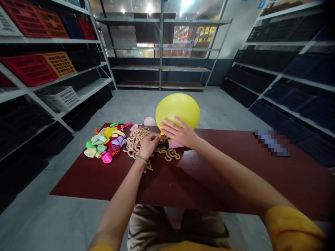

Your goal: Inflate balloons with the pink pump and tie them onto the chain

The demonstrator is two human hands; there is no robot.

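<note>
A large inflated yellow balloon [180, 104] stands over the table's far edge. My left hand [148, 145] pinches its neck between thumb and fingers, at the balloon's lower left. My right hand [181, 133] lies with fingers stretched out against the balloon's near side, partly covering it. Under and around my left hand is a heap of beige, curly cord-like loops [134, 139]. Between my hands lies a pink tube-shaped thing with a black end [175, 144], partly hidden by my right hand; its kind is unclear.
Flat balloons of many colours [104, 139] lie in a pile at the left of the dark red table [209, 181]. A pale round balloon [149, 121] shows behind the far edge. A pixelated object [272, 143] lies at right. Shelves with crates [28, 68] flank the room.
</note>
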